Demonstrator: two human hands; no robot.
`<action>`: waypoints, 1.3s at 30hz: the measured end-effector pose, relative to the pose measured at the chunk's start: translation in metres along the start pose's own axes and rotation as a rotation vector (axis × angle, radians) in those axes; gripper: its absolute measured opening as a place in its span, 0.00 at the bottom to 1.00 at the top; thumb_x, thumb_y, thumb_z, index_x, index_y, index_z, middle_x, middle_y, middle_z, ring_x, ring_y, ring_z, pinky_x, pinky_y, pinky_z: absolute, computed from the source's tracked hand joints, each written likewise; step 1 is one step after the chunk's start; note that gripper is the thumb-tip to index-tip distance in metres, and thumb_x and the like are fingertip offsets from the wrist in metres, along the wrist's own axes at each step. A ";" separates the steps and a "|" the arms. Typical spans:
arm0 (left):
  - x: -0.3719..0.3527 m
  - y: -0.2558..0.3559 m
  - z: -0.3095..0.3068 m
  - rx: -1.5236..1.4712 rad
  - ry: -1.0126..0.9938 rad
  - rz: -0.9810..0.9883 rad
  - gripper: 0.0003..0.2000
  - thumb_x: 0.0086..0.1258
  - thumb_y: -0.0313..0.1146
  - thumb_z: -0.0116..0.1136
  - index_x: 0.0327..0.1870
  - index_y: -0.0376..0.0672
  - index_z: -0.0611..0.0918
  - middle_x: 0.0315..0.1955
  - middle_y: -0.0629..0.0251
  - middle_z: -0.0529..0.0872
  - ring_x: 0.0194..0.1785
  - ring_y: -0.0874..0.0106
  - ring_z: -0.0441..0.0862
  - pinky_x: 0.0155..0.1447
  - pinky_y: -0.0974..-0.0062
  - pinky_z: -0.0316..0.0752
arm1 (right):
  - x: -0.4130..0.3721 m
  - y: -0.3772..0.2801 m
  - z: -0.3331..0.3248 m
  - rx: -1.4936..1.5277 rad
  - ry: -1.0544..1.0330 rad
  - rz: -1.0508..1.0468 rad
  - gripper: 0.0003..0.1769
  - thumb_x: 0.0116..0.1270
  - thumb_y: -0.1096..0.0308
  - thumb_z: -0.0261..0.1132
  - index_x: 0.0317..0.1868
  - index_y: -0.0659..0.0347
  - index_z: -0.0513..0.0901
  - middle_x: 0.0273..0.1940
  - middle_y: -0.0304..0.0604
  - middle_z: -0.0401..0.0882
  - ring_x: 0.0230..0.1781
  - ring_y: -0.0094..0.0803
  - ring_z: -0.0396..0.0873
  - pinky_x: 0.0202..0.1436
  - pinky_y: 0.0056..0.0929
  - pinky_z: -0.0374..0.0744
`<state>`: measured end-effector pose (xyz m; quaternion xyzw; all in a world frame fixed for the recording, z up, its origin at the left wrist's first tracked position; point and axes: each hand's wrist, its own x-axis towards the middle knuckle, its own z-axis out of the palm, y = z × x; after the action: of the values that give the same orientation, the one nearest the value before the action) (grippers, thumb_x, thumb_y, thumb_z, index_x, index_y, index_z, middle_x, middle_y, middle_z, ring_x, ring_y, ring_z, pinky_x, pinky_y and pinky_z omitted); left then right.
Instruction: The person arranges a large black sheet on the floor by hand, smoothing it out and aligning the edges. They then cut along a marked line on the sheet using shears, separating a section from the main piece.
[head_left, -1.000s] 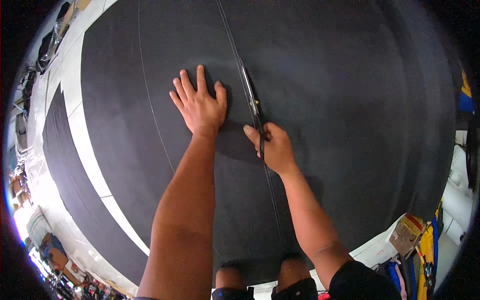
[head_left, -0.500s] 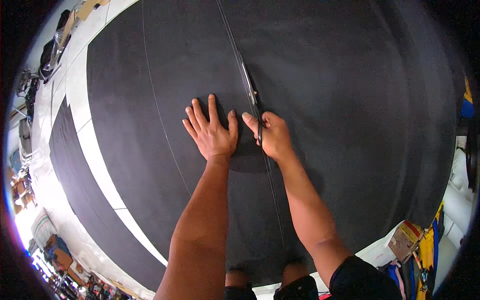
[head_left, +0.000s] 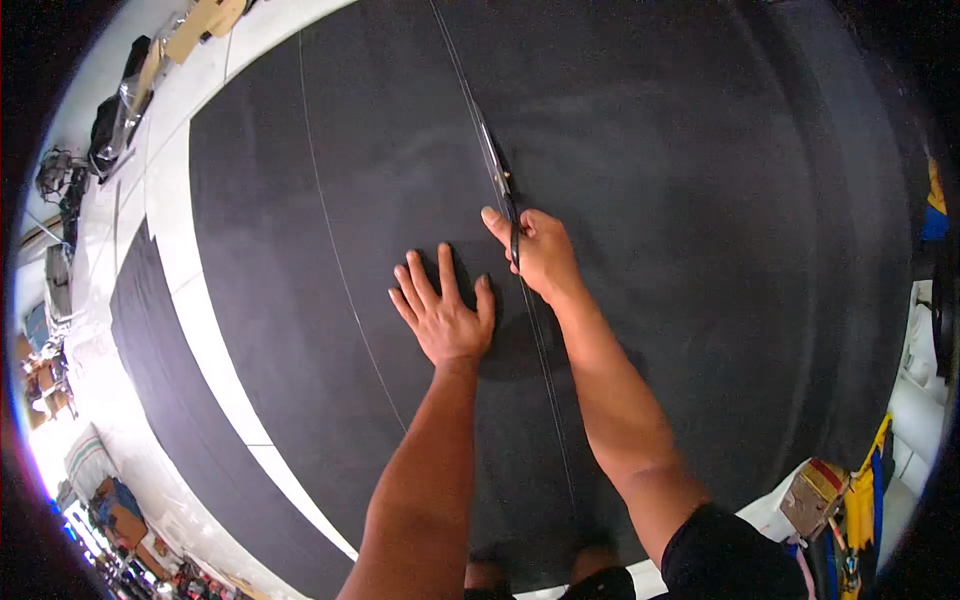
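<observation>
A large sheet of black fabric point(head_left: 680, 220) lies spread flat in front of me, with thin pale lines drawn along it. My right hand point(head_left: 545, 255) grips the black handles of a pair of scissors point(head_left: 501, 172), thumb on the left side. Their metal blades point away from me and lie along the middle pair of lines. My left hand point(head_left: 450, 325) rests palm down on the cloth, fingers spread, left of the scissors and nearer to me. Another pale line point(head_left: 335, 245) runs left of that hand.
A narrow dark fabric strip point(head_left: 190, 370) lies on the white tiled surface point(head_left: 215, 335) to the left. Bags and assorted items line the far left edge. At lower right stand a cardboard box point(head_left: 812, 497) and yellow and blue material point(head_left: 862, 500).
My view has shifted, so the cloth and left hand appear lower and further right. The scissors and right hand have moved forward along the line. The left hand stays flat with fingers spread.
</observation>
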<state>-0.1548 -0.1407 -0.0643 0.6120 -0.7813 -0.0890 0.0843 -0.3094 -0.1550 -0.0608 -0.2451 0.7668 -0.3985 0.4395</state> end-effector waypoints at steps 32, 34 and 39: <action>0.002 0.003 -0.003 0.016 -0.168 -0.029 0.34 0.69 0.52 0.55 0.75 0.49 0.67 0.76 0.43 0.55 0.79 0.43 0.47 0.79 0.41 0.37 | 0.156 -0.110 0.016 0.034 -0.036 -0.045 0.30 0.61 0.40 0.73 0.20 0.55 0.71 0.18 0.36 0.72 0.15 0.21 0.71 0.16 0.23 0.69; 0.005 0.004 -0.004 0.019 -0.171 -0.027 0.34 0.69 0.52 0.55 0.74 0.49 0.67 0.76 0.43 0.55 0.80 0.43 0.47 0.79 0.41 0.37 | 0.179 -0.126 0.019 0.050 -0.047 -0.042 0.31 0.60 0.40 0.74 0.20 0.56 0.71 0.18 0.37 0.72 0.15 0.22 0.71 0.17 0.24 0.69; 0.005 0.003 -0.004 0.013 -0.192 -0.035 0.35 0.68 0.52 0.56 0.74 0.49 0.67 0.76 0.42 0.55 0.80 0.43 0.46 0.79 0.40 0.37 | 0.205 -0.138 0.025 0.043 -0.036 -0.072 0.32 0.60 0.40 0.74 0.19 0.56 0.70 0.18 0.38 0.72 0.14 0.23 0.71 0.17 0.25 0.70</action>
<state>-0.1579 -0.1454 -0.0596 0.6146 -0.7756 -0.1438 0.0036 -0.3850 -0.3914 -0.0518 -0.2701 0.7408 -0.4258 0.4438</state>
